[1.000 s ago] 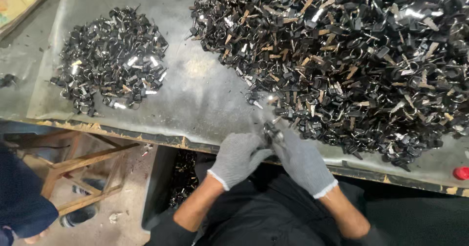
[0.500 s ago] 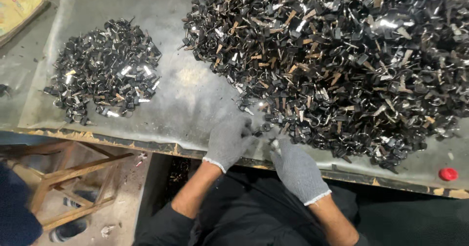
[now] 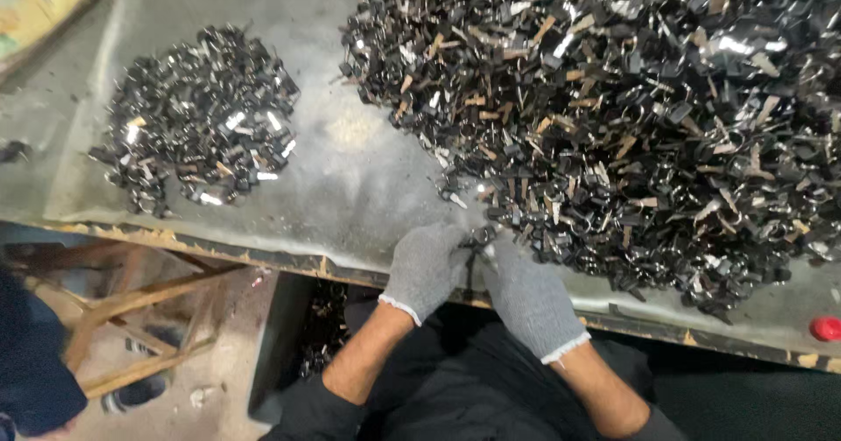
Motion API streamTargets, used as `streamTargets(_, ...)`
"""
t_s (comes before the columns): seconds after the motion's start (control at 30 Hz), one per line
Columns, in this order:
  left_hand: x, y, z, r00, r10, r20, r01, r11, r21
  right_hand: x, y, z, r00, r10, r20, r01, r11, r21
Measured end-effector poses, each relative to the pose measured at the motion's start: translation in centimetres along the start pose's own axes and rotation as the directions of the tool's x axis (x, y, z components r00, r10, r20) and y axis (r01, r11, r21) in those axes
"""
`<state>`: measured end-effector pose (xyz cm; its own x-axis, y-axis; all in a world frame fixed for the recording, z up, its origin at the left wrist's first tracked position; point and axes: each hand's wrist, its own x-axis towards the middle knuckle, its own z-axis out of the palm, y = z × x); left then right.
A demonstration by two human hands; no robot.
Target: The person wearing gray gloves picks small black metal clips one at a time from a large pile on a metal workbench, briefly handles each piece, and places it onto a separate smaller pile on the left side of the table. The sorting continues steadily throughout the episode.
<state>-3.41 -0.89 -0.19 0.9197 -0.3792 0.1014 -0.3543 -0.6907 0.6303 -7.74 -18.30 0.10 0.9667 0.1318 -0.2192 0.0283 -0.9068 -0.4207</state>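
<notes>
Two grey-gloved hands at bench (image 3: 368, 187) edge, approx 6 o'clock in frame, working one small dark metal clip (image 3: 474, 246). Left hand (image 3: 424, 268) and right hand (image 3: 528, 296) pressed close together, fingers (image 3: 455, 244) of both curled shut round the piece, pinching it between them; exact grip partly hidden by gloves. Clip held just above bench rim, touching both sets of fingertips, right at near lip of big heap.

Big heap (image 3: 631, 108) of loose dark metal parts w/ tan bits spread from 12 to 3 o'clock, filling most of bench top; nearest pieces just beside right hand. Smaller pile (image 3: 201, 117) at approx 10 o'clock, well apart from hands, bare grey sheet between.

Judging by sizes: small pile likely the done lot, big heap the remainder, so work looks early, most pieces left.

Red cap (image 3: 825, 328) at 4 o'clock on bench edge. Wooden frame (image 3: 131, 296) below bench at 8 o'clock; dark sleeve of another person (image 3: 35, 362) at far 8 o'clock.
</notes>
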Motion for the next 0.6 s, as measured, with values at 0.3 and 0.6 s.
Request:
streamTargets(0.3,0.0,0.0,0.3,0.998,0.061,0.014,-0.061,0.998,-0.023,0.5,0.5,-2.0,0.976,0.023,0.215,-0.038,0.997,0.066)
streamTargets(0.6,-0.3,-0.4,1.0,0.983,0.175,0.058,-0.178,0.982,0.063,1.0,-0.1,-1.4,0.979,0.088,0.184,-0.091,0.996,0.003)
